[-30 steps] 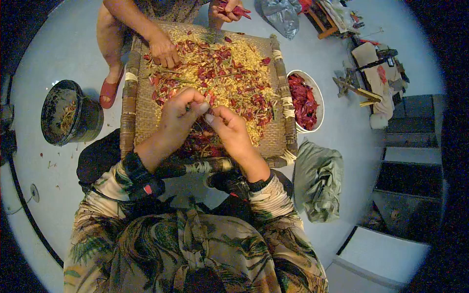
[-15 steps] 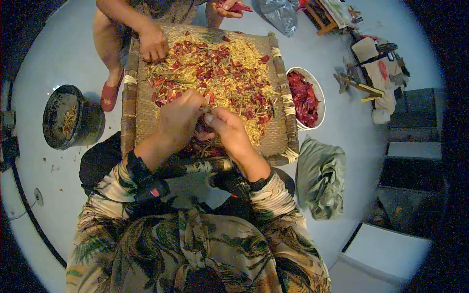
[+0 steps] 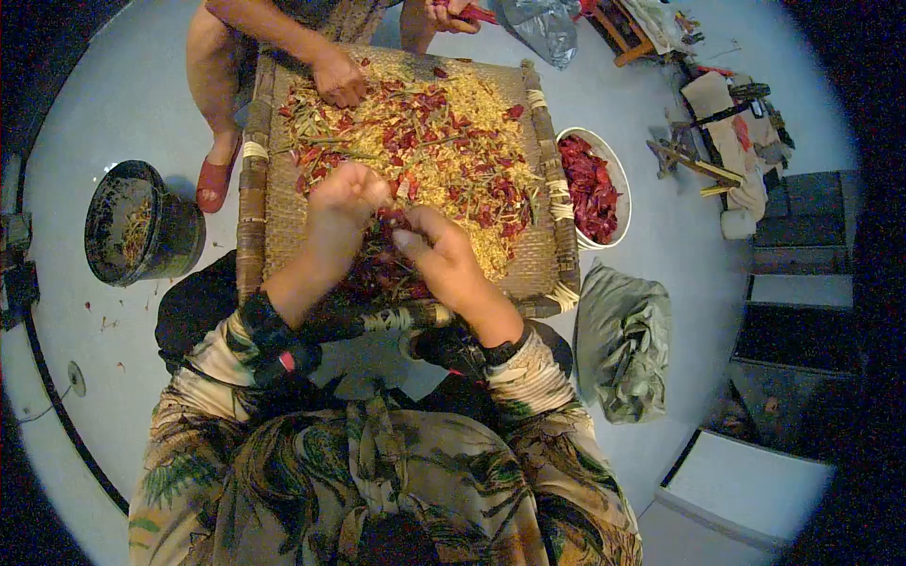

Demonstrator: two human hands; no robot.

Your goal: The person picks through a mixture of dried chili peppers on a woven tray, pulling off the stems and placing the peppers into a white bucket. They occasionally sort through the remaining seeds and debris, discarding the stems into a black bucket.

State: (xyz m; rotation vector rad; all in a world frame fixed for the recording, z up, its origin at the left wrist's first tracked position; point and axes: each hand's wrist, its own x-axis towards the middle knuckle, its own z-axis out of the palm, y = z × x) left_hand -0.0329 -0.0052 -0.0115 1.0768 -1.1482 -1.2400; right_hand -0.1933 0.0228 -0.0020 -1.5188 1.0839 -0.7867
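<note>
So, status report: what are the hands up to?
Over the chillies: left grip fisted, right grip curled, contents hidden. Tray heaped. Another person's hand at far side.

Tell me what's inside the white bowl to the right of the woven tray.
The white bowl holds a heap of red chilli pieces that nearly fills it. The bowl's bottom and anything under the heap are covered, so they cannot be seen.

A chilli [image 3: 390, 219] is held between the left hand [image 3: 344, 200] and the right hand [image 3: 442, 257] above the woven table [image 3: 281, 241], where red pods and seeds [image 3: 453, 132] are spread and touched by another person's hand [image 3: 340, 80].
</note>
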